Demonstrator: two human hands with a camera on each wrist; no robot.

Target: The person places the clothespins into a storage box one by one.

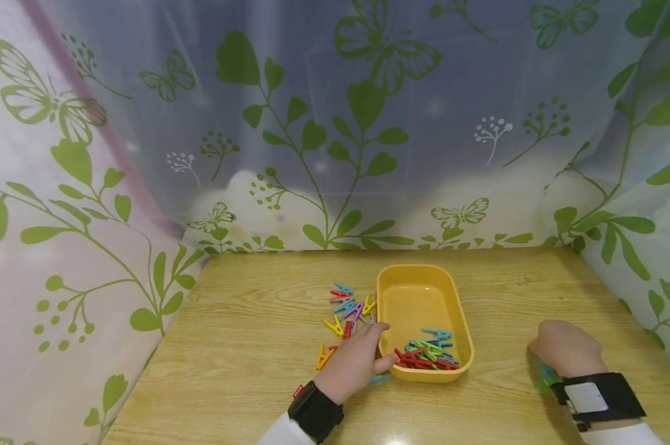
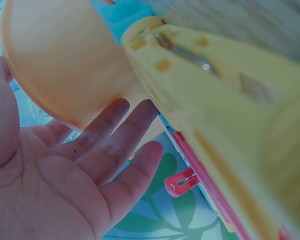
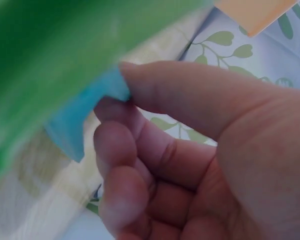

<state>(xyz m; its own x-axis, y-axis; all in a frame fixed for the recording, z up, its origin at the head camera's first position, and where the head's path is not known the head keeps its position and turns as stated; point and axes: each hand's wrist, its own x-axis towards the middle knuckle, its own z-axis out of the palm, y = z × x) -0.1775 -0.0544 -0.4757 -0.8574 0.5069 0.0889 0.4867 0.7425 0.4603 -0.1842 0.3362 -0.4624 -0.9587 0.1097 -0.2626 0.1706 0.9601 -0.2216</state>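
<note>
My left hand [image 1: 353, 366] is at the left side of a yellow plastic tub [image 1: 418, 275], its fingers loosely extended and its fingertips right at the rim. In the left wrist view the palm of that hand [image 2: 65, 175] holds nothing. To the right of the tub, my right hand [image 1: 570, 349] is low over the table. The right wrist view shows its thumb and forefinger pinching a light blue clothespin [image 3: 92, 107]. A green clothespin [image 3: 65, 60] blurs across the front of that view, overlapping the blue one. Red, green and blue clothespins [image 1: 432, 352] lie piled in the tub's near end.
Several loose clothespins [image 1: 344, 304] in blue, red, purple and yellow lie left of the tub, partly behind my left hand. An orange clothespin [image 1: 324, 356] is nearer. Patterned curtains [image 1: 335, 154] close off the wooden table [image 1: 246, 334] at the back and sides.
</note>
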